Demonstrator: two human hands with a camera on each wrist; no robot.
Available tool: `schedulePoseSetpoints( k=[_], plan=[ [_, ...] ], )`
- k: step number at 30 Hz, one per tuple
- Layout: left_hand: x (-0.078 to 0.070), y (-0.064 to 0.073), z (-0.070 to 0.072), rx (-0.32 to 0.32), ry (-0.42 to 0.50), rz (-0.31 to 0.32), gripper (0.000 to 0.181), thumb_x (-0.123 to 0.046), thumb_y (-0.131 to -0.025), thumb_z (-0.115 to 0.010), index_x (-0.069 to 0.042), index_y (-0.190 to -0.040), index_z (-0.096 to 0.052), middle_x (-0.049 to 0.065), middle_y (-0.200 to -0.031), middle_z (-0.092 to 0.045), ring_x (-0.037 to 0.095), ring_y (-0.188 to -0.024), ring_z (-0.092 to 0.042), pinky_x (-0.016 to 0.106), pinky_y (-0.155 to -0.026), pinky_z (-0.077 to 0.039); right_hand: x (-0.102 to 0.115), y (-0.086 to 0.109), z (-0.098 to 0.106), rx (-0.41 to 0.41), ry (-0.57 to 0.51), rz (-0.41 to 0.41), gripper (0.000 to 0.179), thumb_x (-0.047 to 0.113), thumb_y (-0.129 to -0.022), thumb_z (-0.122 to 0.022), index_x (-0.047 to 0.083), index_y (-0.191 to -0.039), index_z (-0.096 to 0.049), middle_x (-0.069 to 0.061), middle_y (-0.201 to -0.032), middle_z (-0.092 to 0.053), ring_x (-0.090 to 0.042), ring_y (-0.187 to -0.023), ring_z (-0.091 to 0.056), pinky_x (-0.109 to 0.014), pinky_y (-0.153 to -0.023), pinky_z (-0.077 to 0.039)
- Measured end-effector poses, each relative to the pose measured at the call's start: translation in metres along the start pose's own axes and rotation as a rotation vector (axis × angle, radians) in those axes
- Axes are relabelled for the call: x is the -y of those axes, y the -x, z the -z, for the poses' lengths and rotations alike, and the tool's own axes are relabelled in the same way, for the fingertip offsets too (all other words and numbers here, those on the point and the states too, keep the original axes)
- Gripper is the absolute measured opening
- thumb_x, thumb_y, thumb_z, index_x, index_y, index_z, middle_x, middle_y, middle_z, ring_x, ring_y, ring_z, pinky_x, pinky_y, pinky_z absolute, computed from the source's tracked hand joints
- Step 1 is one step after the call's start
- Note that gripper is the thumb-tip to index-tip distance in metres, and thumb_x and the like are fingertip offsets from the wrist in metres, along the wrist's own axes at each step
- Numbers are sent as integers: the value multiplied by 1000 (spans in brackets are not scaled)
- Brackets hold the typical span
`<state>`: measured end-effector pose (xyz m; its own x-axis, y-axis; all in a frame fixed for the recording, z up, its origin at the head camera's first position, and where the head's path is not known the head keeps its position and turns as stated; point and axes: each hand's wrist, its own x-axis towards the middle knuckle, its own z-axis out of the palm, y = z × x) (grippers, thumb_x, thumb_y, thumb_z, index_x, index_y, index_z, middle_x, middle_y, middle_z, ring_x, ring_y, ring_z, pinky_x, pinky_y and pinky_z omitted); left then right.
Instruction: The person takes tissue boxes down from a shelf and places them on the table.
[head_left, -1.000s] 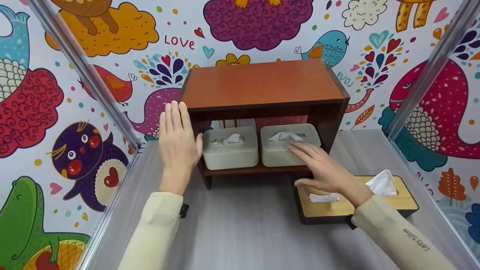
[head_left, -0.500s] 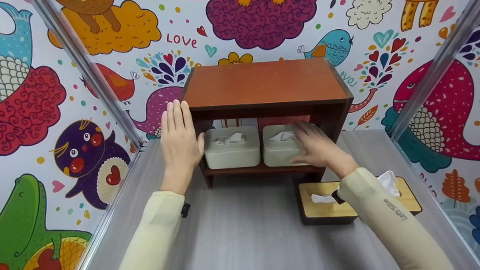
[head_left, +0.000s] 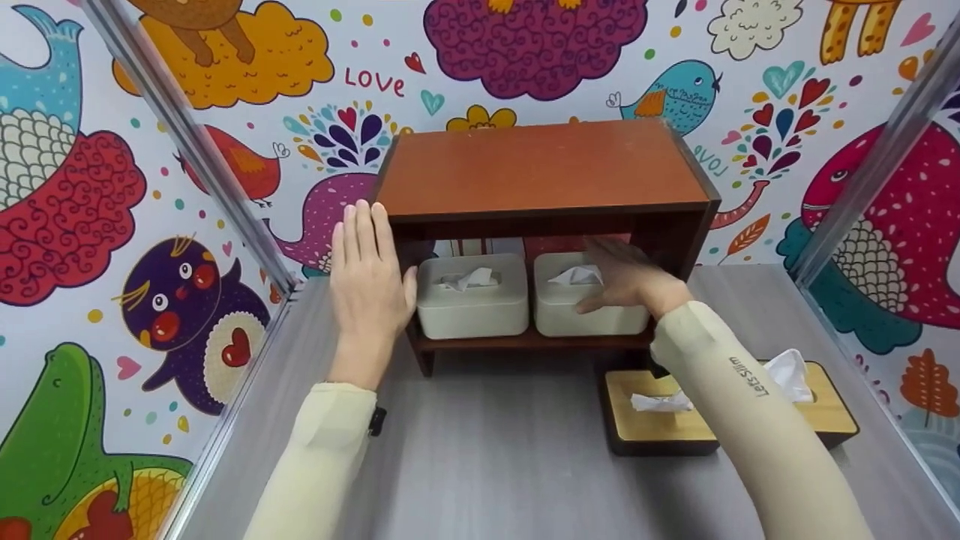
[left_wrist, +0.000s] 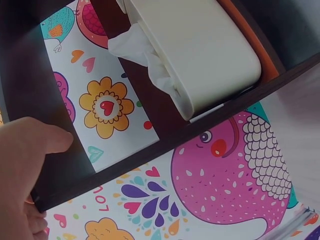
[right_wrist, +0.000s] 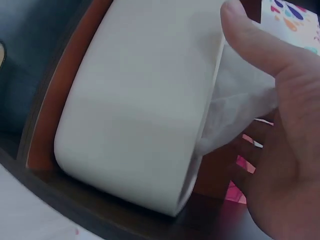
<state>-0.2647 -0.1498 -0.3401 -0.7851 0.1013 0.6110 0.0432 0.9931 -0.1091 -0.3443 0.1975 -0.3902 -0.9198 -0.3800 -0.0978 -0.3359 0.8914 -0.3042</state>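
Note:
My left hand [head_left: 369,289] stays flat with straight fingers at the left front edge of a brown wooden shelf [head_left: 540,169]. In the left wrist view its thumb [left_wrist: 57,139] lies against the shelf's dark edge. Two off-white tissue boxes, a left one [head_left: 472,319] and a right one [head_left: 566,321], sit side by side on the shelf board, tissues sticking out on top. My right hand [head_left: 634,283] reaches over the right box, thumb near its front upper edge. The right wrist view has its spread, relaxed fingers past the tissue [right_wrist: 235,95], not wrapped round the box.
Below the right end of the shelf, two dark tissue boxes with bamboo lids stand on the grey table [head_left: 487,465]: a nearer one [head_left: 656,426] and a farther one [head_left: 834,397], partly behind the right sleeve. Cartoon-patterned walls and a metal frame post [head_left: 202,165] enclose the table.
My right hand has moved from the front of the right off-white box up and inward over its top. The left hand keeps its place at the shelf edge. The head view has shifted slightly.

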Motion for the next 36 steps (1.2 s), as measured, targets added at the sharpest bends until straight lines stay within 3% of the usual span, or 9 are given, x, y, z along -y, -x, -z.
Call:
schedulePoseSetpoints(
  k=[8,13,19,26,32,36],
  plan=[
    [-1,1,0,3,6,6,93,-40,-86,-68,0,-154,-18,21,-159,-26,35,-149,-24,43,-125,-18,-4,-7,-7,50,-42,-48,114,54,-69,-82,18,-157,-19,-8,-165,-13,-35,-152,-8,-59,-122,-9],
    [-2,0,0,25,-2,7,94,-41,-87,-66,0,-155,-15,20,-160,-24,34,-150,-22,42,-125,-16,-6,-8,-10,69,-78,-65,115,54,-67,-84,22,-157,-21,-3,-166,-10,-30,-154,-4,-57,-123,-6],
    [-1,0,-1,9,-4,6,94,-41,-86,-68,0,-154,-17,21,-160,-25,34,-149,-24,43,-125,-17,-8,-9,-13,79,-117,-70,116,47,-66,-87,24,-157,-19,-3,-167,-3,-33,-153,-1,-60,-122,-5],
    [0,0,-1,5,4,5,93,-40,-86,-68,-1,-154,-17,20,-160,-25,35,-149,-25,42,-125,-17,-7,-9,-14,78,-94,-72,112,44,-67,-86,23,-156,-22,-6,-166,-7,-37,-152,-4,-60,-121,-9],
    [0,0,0,20,5,8,93,-41,-87,-67,-1,-155,-16,20,-160,-24,34,-150,-23,42,-125,-16,-5,-8,-12,71,-94,-84,111,45,-66,-87,24,-156,-25,-6,-165,-18,-35,-151,-15,-60,-120,-19],
    [1,0,0,10,5,5,93,-40,-87,-67,0,-154,-17,21,-160,-25,34,-149,-24,42,-125,-17,-5,-7,-13,61,-69,-55,111,46,-66,-87,20,-156,-25,-7,-165,-16,-36,-151,-13,-58,-120,-18]
  ],
)
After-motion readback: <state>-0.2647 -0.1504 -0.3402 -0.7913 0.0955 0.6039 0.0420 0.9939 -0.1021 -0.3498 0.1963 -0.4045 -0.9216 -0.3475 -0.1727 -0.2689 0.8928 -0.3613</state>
